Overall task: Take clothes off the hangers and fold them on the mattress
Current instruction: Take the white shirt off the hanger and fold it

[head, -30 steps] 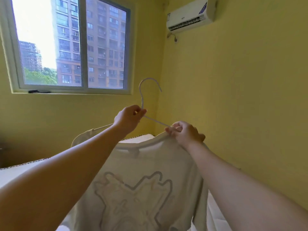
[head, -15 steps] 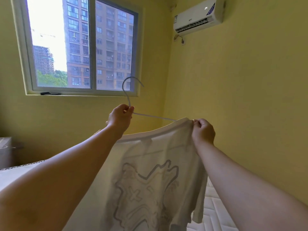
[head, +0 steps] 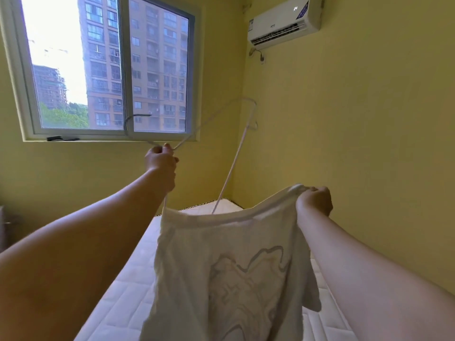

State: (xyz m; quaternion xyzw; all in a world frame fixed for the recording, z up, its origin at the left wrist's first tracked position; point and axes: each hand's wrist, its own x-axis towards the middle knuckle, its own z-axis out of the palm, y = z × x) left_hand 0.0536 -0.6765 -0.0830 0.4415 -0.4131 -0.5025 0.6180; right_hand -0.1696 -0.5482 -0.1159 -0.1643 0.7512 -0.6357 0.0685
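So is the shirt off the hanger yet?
Not fully. The hanger is tilted, one end free above the shirt, its bar running down into the neck opening.

There is one view only, from a wide-angle camera on the person's head. It faces forward and a little down, along the white quilted mattress (head: 128, 286) toward its far edge and the corner of the yellow walls (head: 369, 143). Both forearms enter from the lower corners, very near the lens. The left hand (head: 161, 159) and right hand (head: 314, 201) are at arm's length, mid-frame.
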